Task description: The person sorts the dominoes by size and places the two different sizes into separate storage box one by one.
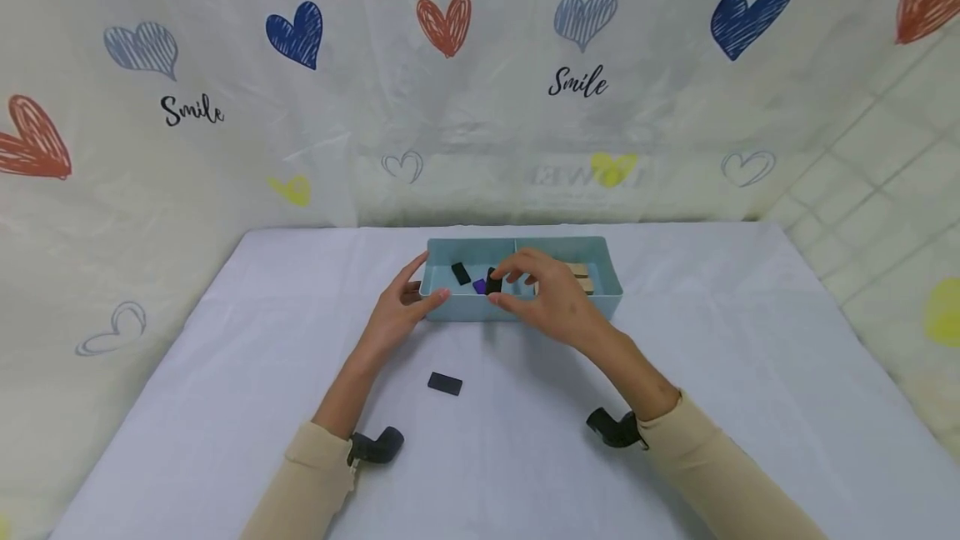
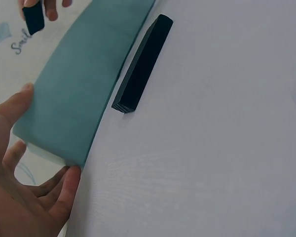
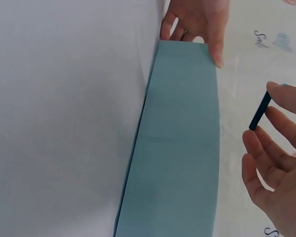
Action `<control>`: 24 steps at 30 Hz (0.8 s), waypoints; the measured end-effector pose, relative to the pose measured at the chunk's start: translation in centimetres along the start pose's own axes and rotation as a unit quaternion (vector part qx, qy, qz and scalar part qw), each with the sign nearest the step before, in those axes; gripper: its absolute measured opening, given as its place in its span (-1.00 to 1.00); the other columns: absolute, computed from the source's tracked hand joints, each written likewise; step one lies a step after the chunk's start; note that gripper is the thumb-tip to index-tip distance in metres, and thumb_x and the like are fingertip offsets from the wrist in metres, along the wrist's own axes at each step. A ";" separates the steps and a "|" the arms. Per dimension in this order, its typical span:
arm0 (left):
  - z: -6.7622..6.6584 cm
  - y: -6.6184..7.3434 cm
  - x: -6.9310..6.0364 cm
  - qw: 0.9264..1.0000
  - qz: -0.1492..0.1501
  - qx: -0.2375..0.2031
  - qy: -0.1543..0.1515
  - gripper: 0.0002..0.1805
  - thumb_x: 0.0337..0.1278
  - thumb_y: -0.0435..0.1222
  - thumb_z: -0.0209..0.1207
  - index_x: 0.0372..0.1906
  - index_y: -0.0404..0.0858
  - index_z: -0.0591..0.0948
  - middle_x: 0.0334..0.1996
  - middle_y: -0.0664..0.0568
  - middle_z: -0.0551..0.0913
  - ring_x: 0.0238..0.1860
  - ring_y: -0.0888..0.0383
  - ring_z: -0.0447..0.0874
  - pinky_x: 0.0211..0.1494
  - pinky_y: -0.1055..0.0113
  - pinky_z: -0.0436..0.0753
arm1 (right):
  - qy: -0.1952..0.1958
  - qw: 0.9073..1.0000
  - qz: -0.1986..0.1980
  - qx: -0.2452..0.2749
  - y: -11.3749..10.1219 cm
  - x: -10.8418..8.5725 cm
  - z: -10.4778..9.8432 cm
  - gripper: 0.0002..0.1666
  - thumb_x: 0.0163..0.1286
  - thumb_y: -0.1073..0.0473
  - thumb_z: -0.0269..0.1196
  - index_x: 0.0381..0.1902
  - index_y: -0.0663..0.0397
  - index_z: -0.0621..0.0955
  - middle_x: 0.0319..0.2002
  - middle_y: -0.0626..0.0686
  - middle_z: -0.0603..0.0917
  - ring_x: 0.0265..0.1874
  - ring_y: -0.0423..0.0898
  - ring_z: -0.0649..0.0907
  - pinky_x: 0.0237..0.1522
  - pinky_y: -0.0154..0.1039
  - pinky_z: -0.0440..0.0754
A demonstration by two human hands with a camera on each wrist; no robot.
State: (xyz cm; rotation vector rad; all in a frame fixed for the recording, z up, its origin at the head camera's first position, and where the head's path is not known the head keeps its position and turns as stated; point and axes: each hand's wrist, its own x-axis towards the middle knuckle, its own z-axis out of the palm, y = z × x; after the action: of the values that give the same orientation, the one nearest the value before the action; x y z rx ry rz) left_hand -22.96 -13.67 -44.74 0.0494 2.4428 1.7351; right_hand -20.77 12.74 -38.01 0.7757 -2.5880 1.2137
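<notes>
A light blue two-compartment box (image 1: 472,309) sits on the table. My left hand (image 1: 390,313) grips its left end, thumb at the front rim and the other fingers along the end wall. Over the left compartment, my right hand (image 1: 558,300) pinches a small flat black block (image 1: 492,281) between thumb and fingertips; the right wrist view shows this block (image 3: 260,111) edge-on. Inside that compartment lie another black block (image 1: 461,273) and a purple piece (image 1: 480,285), partly hidden by the front wall. One more black block (image 1: 445,383) lies on the table before the box.
Light wooden blocks (image 1: 579,273) lie in the right compartment, partly covered by my right hand. A white cloth (image 1: 712,315) covers the table. Behind it hangs a pale curtain (image 1: 480,115) printed with hearts. Each wrist carries a black camera mount (image 1: 378,446).
</notes>
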 end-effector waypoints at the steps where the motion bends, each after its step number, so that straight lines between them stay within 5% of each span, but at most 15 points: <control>1: 0.0 -0.1 0.0 1.000 0.000 0.000 0.000 -0.11 0.22 0.20 0.36 0.57 0.49 0.17 0.46 -0.12 0.46 0.42 -0.07 0.49 0.34 -0.03 0.60 | 0.002 1.000 0.003 0.000 0.1 0.1 0.0 -0.71 0.26 0.17 0.54 -0.07 0.02 0.74 -0.08 0.00 0.73 -0.08 -0.01 0.70 0.03 -0.01 0.69; 13: 0.2 -0.2 0.1 1.000 -0.007 0.007 0.009 -0.13 0.19 0.23 0.36 0.54 0.56 0.18 0.46 -0.09 0.45 0.44 -0.08 0.46 0.37 -0.07 0.59 | 0.010 1.000 0.020 -0.010 0.8 0.7 0.1 -0.73 0.31 0.14 0.50 -0.05 0.02 0.75 -0.05 0.02 0.73 0.01 0.07 0.65 0.14 0.12 0.65; 24: 0.2 -0.2 0.0 1.000 -0.006 0.006 0.011 -0.14 0.20 0.22 0.37 0.52 0.58 0.19 0.47 -0.11 0.44 0.45 -0.09 0.46 0.38 -0.10 0.58 | 0.033 0.999 0.012 -0.015 1.5 1.4 0.2 -0.75 0.31 0.15 0.50 -0.09 0.07 0.75 -0.04 0.05 0.74 0.02 0.07 0.67 0.12 0.01 0.62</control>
State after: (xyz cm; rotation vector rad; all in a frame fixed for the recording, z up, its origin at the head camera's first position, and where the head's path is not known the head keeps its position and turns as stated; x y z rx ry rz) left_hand -22.91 -13.51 -45.00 0.0179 2.4629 1.7264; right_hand -22.77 12.84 -38.58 0.6896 -2.5625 1.1828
